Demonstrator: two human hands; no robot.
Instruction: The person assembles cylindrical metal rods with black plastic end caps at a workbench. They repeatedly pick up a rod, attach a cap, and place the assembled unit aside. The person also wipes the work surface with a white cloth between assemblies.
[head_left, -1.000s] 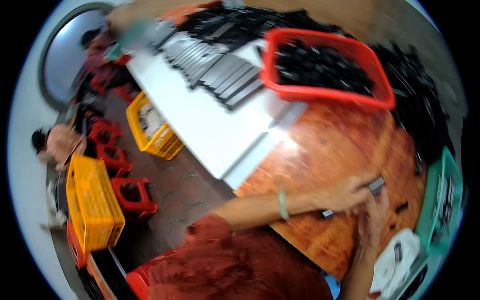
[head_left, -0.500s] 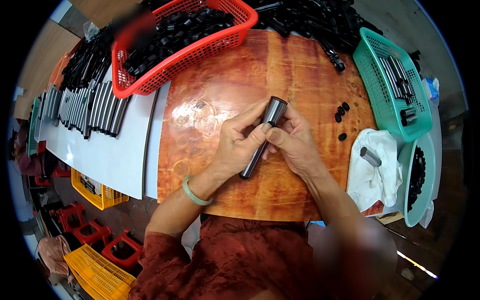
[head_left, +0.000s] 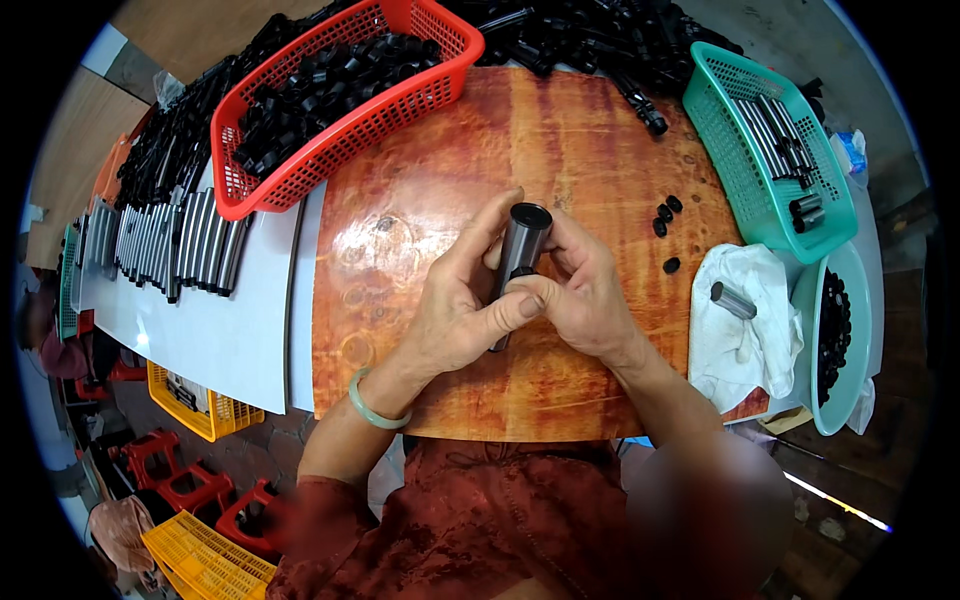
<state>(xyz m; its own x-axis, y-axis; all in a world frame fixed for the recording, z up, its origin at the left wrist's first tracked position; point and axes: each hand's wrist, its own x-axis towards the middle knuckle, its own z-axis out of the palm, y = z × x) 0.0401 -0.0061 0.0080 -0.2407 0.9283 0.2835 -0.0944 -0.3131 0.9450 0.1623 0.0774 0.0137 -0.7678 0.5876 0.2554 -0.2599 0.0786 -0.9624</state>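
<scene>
A: Hands?

B: Both on one dark metal tube (head_left: 519,262), held upright-ish over the middle of the wooden table (head_left: 560,150). Left hand (head_left: 455,310) wraps it from the side, fingers curled shut round the lower part, thumb across the front. Right hand (head_left: 585,295) closed on it from the other side, fingers behind the tube. A black cap (head_left: 530,214) sits on the top end.

A: Tips for the step?

B: My guess: keep the tube steady with the left, press the cap square with the right so it seats flush, not tilted. Don't let the lower end slip on the table.

A: Counts?

B: One red basket (head_left: 340,95) full of black caps, too many to count. One green basket (head_left: 765,150) with several tubes. One round green bowl (head_left: 835,340) of small black bits. One white cloth (head_left: 745,330) with one short tube (head_left: 733,300) on it. Four loose black caps (head_left: 665,215) on the table near the cloth. A row of tubes (head_left: 170,240) on the white board, uncountable.
</scene>
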